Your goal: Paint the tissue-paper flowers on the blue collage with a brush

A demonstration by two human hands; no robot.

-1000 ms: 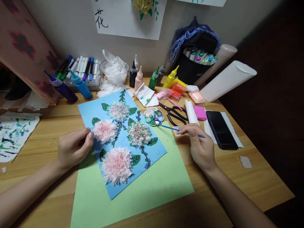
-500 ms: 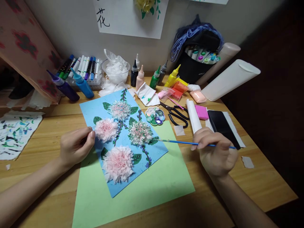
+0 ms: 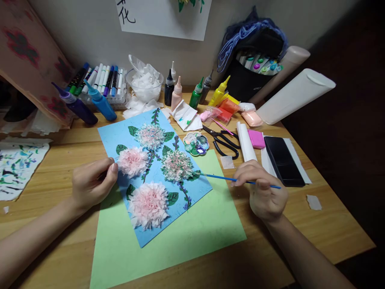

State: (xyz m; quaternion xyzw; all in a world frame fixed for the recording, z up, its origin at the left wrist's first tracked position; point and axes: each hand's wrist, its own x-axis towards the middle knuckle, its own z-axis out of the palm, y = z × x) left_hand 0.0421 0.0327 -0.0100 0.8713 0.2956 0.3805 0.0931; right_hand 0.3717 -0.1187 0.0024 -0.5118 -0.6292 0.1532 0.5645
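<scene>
My right hand (image 3: pixel 264 190) is closed around a thin blue paintbrush (image 3: pixel 219 177), which points left. Its tip is at the right side of a green-speckled paper flower (image 3: pixel 177 165), by a dark green leaf (image 3: pixel 195 175). This flower and several other pale pink tissue flowers (image 3: pixel 150 204) are on a tilted blue sheet (image 3: pixel 144 241) with painted stems and leaves. At the sheet's left edge my left hand (image 3: pixel 94 180) is closed, thumb against the curled fingers, beside a pink flower (image 3: pixel 132 161). What it pinches, if anything, is hidden.
Under the blue sheet lies a green sheet (image 3: pixel 120 257). A paint palette (image 3: pixel 201 149), black scissors (image 3: pixel 225 145) and a phone (image 3: pixel 285 164) are to the right. Paint bottles (image 3: pixel 196 94), a bowl (image 3: pixel 144 90) of tissue and a marker bag (image 3: pixel 243 80) line the wall.
My right hand has moved left with the paintbrush, its tip now nearer the speckled flower. My left hand stays closed by the sheet's edge. The whole view has shifted slightly.
</scene>
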